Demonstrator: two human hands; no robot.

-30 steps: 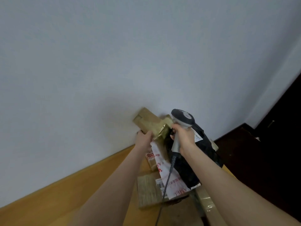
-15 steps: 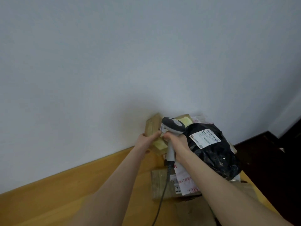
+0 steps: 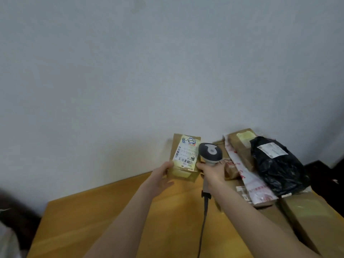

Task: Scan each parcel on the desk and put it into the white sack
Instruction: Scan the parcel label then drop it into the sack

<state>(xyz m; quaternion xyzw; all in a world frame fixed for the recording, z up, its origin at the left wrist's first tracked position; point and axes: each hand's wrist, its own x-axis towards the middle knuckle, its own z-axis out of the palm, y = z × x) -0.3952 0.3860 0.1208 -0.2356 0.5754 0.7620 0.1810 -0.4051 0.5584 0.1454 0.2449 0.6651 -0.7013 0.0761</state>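
My left hand grips a flat brown parcel by its lower left corner and holds it upright above the wooden desk. Its white label with barcodes faces me. My right hand holds a grey corded barcode scanner by the handle, its head right beside the parcel's label. A bit of white sack shows blurred at the lower left edge.
A pile of parcels fills the desk's right side: a black plastic bag, a white and red mailer, a brown box against the wall, and large cardboard boxes at the front. The scanner cable hangs down.
The view has swung left and down. My left hand has turned the brown parcel so its label faces me, and both hands have moved left, away from the pile.
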